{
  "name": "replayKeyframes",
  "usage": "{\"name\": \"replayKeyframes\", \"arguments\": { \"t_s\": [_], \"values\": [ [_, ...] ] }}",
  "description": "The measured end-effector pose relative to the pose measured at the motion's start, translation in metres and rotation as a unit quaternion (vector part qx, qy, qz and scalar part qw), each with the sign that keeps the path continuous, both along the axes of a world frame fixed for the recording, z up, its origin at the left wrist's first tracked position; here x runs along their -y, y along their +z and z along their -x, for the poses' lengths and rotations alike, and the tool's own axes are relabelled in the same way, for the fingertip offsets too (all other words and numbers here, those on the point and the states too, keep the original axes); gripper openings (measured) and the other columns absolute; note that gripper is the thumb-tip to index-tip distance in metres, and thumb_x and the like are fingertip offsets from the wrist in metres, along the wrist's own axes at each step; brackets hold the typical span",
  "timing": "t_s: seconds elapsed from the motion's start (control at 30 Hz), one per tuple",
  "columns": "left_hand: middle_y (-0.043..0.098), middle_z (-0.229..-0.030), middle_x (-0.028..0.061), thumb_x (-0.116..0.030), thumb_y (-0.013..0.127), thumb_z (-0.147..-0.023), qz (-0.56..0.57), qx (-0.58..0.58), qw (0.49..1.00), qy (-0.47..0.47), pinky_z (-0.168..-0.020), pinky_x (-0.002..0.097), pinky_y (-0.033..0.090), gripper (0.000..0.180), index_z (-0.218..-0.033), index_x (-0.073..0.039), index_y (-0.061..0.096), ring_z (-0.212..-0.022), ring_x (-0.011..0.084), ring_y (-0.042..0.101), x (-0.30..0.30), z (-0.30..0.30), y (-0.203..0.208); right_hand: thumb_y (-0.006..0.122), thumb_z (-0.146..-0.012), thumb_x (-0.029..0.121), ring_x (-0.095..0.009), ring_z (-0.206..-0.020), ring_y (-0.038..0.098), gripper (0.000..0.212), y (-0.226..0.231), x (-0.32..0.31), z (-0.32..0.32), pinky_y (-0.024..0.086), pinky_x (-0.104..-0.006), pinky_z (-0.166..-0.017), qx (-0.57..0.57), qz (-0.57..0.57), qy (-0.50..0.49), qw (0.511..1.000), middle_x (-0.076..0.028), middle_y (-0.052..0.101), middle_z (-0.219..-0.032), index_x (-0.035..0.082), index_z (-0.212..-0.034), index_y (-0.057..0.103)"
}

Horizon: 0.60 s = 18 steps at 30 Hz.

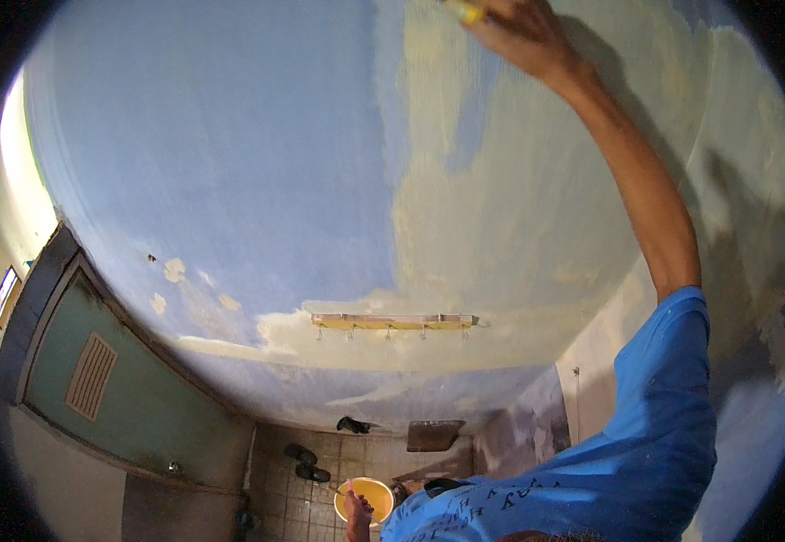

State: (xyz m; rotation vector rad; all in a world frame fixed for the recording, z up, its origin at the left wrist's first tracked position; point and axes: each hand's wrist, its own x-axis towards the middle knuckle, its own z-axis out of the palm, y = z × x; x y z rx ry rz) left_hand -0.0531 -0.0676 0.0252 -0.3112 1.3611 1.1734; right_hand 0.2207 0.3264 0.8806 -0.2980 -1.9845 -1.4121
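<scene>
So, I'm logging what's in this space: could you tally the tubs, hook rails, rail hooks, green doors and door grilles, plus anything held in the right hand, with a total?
Tub: 1
Hook rail: 1
Rail hooks: 5
Green door: 1
Door grille: 1
Yellow object in the right hand: 1
Total: 10

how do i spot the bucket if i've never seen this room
Start with the tiled floor at the bottom of the picture. Against it, just right of the dark footwear, shows the bucket, partly covered by the left hand. It's the only round, white-rimmed thing there, yellow-orange inside.
</scene>
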Motion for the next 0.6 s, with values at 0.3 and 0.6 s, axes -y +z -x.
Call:
{"name": "replayKeyframes", "arguments": {
  "t_s": [0.3, 0.6],
  "values": [
    [0.043, -0.062, 0.0033, -0.057, 0.046, -0.096, 0.001, -0.041, 0.999, -0.010, -0.041, 0.0325, 0.034, 0.051, -0.089, -0.007, 0.049, -0.044, 0.0172, 0.040, 0.011, -0.006, -0.014, 0.066, -0.088, 0.013, -0.015, -0.095, 0.063, 0.010, -0.196, 0.014, 0.018, 0.058, -0.0309, -0.078, 0.158, 0.050, -0.005, 0.986, -0.004, 0.066, -0.099, 0.006, -0.096, 0.067],
    [0.043, -0.062, 0.0028, -0.055, 0.047, -0.096, -0.015, 0.021, 0.999, 0.020, -0.042, 0.0338, 0.035, 0.051, -0.092, -0.005, 0.050, -0.046, 0.0175, 0.042, 0.020, 0.001, -0.028, 0.068, -0.091, 0.016, -0.019, -0.083, 0.066, 0.017, -0.152, 0.010, 0.019, 0.057, -0.0334, -0.070, -0.043, 0.330, 0.009, 0.943, -0.009, 0.068, -0.093, 0.003, -0.103, 0.067]
  ]
}}
